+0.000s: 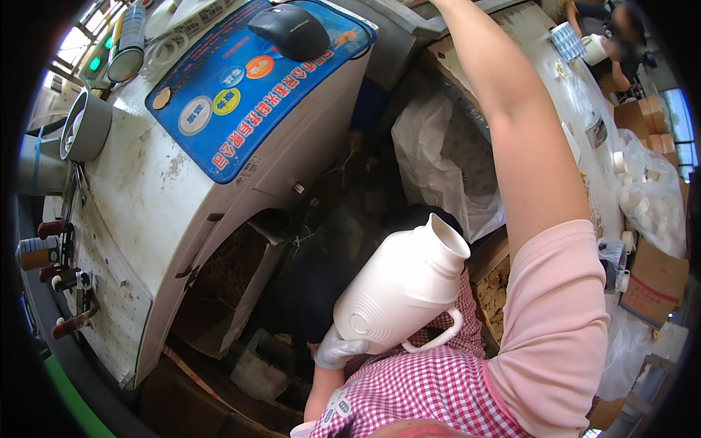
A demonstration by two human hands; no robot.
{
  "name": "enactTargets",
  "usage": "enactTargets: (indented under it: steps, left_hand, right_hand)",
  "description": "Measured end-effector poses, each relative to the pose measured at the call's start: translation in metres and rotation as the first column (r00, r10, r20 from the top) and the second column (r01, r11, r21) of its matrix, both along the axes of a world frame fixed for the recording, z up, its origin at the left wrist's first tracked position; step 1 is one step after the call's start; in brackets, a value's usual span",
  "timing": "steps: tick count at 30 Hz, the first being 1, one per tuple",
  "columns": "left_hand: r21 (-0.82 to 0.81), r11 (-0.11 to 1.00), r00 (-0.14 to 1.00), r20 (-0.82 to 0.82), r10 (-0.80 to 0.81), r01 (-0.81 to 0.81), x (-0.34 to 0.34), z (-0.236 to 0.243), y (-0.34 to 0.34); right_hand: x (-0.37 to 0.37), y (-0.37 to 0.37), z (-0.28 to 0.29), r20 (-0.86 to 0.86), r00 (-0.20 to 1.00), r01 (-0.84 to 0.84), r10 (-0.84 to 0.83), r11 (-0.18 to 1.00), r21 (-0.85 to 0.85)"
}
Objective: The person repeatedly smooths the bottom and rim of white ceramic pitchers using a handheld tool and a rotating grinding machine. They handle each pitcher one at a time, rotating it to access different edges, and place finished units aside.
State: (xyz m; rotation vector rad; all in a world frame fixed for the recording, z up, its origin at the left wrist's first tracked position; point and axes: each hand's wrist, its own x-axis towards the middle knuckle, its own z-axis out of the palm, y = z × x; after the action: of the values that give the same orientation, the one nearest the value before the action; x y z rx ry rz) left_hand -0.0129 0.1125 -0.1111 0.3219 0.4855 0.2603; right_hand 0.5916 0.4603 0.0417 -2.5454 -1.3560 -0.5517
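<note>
My left hand [340, 349], in a thin whitish glove, grips a white plastic pitcher [391, 288] near its base. The pitcher leans in front of my checked apron, its open spouted mouth pointing up and to the right. Its loop handle [442, 337] faces my body, with no hand on it. My bare right arm [522, 139] stretches far forward along the right side and runs out of the picture at the top edge. The right hand itself is beyond the frame.
On the left, a worn white worktop [157, 171] carries a blue mat [255, 139] with a black computer mouse [290, 33], a grey round container [91, 128], a spray can [126, 55] and red-handled clamps [69, 325]. Plastic bags [438, 153] and cardboard boxes [652, 285] lie rightward. Another person [621, 44] is at upper right.
</note>
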Motion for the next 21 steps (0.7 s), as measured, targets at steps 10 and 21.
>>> enactTargets:
  steps: [10,21]
  left_hand:
    - [0.078,0.99,0.987,-0.098,0.127,-0.12,-0.012,-0.022,-0.013]
    - [0.411,0.891,0.958,-0.119,0.26,-0.191,-0.022,0.047,-0.094]
  right_hand:
    - [-0.093,-0.175,0.032,-0.219,0.872,-0.379,0.439,0.886,0.267]
    - [-0.196,-0.709,-0.17,-0.518,0.689,0.095,-0.507,0.772,-0.628]
